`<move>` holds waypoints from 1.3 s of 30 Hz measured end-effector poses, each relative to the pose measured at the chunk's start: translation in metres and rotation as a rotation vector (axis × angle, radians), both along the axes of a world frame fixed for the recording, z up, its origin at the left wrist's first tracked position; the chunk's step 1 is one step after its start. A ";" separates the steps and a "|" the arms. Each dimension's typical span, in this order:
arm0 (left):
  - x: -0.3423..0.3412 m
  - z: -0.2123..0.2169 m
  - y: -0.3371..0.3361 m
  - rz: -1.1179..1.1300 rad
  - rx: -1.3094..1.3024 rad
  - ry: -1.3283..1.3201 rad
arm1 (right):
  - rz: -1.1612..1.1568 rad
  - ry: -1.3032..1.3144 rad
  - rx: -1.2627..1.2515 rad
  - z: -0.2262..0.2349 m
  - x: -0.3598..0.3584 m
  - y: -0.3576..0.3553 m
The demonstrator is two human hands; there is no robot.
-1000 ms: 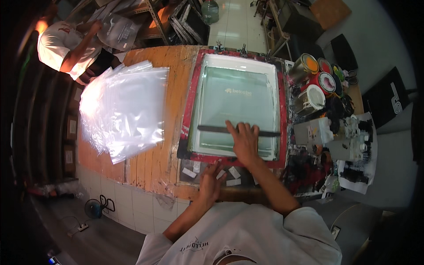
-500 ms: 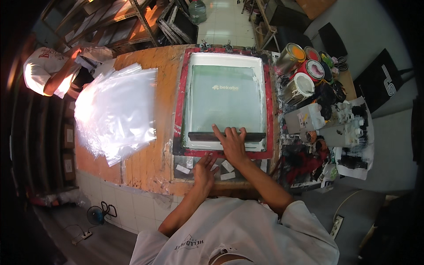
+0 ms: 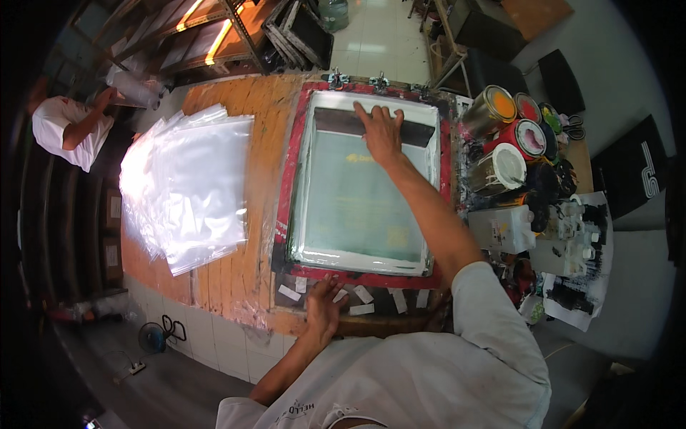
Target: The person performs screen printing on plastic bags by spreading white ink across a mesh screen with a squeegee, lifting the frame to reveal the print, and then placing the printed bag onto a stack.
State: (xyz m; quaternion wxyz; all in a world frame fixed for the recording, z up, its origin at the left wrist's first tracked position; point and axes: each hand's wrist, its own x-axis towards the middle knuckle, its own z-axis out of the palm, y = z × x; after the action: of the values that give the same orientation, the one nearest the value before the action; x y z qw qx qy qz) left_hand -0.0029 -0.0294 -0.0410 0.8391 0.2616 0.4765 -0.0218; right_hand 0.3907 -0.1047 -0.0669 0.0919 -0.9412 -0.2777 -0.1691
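A silkscreen frame with red-taped borders (image 3: 287, 186) lies on the work table, its pale green mesh (image 3: 350, 207) ringed with white ink. Across the far end of the mesh stands a wide dark squeegee (image 3: 418, 134), tilted. My right hand (image 3: 384, 132) grips it from above, index finger stretched along it, the forearm reaching over the screen's right side. At the frame's near edge is my left hand (image 3: 325, 311), fingers extended with their tips at the red border and thumb apart. Several small white strips (image 3: 362, 309) lie beside it.
Clear plastic bags (image 3: 207, 186) are piled on the wooden table (image 3: 268, 143) to the left. Metal clamps (image 3: 379, 81) line the frame's far edge. Ink cans (image 3: 500, 168) and plastic jugs (image 3: 504, 227) crowd the right. Another person (image 3: 71, 129) stands at far left.
My right hand has pushed the squeegee from the near end of the screen to the far end. My left hand stays by the near edge. The view has shifted slightly.
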 end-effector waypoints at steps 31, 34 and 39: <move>0.285 0.078 0.092 -0.409 1.030 -0.741 | -0.007 0.065 0.070 0.348 -0.120 -0.010; 0.350 -0.046 0.141 -0.525 1.432 -0.281 | 0.045 0.162 0.110 0.360 -0.095 0.009; 0.368 -0.096 0.144 -0.683 1.926 -0.134 | 0.010 0.225 0.144 0.366 -0.068 0.002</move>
State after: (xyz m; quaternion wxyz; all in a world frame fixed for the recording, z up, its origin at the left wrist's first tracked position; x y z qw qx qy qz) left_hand 0.3650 0.1148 -0.1369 0.2465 0.9470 0.1440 0.1469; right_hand 0.3232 -0.1023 0.2991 0.1908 -0.9437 -0.2575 -0.0814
